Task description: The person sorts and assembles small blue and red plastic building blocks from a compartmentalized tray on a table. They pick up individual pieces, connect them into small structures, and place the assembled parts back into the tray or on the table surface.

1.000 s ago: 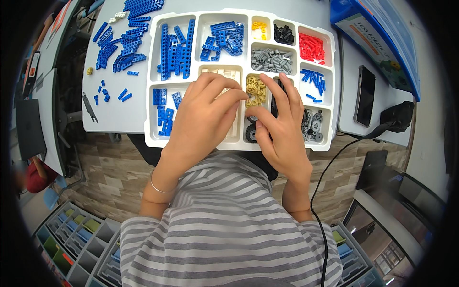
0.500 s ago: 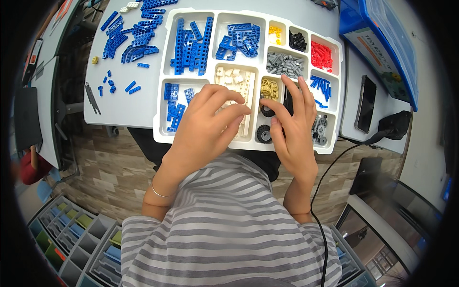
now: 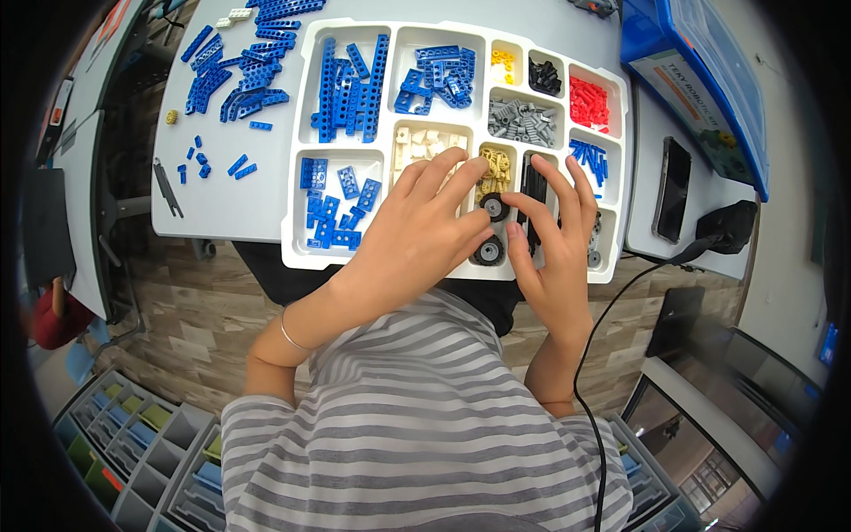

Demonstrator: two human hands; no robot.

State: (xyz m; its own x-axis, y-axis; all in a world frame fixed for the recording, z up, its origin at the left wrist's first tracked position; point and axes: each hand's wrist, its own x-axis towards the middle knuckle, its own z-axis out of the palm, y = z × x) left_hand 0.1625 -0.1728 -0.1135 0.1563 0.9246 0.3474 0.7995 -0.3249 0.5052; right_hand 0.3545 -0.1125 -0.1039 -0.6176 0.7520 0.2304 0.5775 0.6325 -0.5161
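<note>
A white sorting tray point(image 3: 297, 208) of building-kit parts lies at the table's front edge. My left hand point(image 3: 421, 230) hangs over its cream pieces point(image 3: 430, 142), fingers stretched toward the tan gears point(image 3: 495, 168); nothing shows in its grasp. Beside its fingertips is a black-tired wheel point(image 3: 494, 207), with a second wheel point(image 3: 488, 250) just nearer to me. My right hand point(image 3: 554, 248) is open over the long black pieces point(image 3: 534, 191), its fingers apart and its thumb near the wheels. It partly covers grey round parts point(image 3: 595, 244).
Loose blue beams point(image 3: 253, 75) and small blue pieces point(image 3: 202, 160) lie left of the tray. Two dark strips point(image 3: 167, 188) rest near the table's left edge. To the right are a phone point(image 3: 674, 191), a blue bin point(image 3: 700, 89) and a black cable point(image 3: 612, 319).
My left hand has shifted right toward the gears and wheels, its fingers opening from a near pinch. More blue plates show behind it. My right hand's fingers have spread, staying over the same compartments.
</note>
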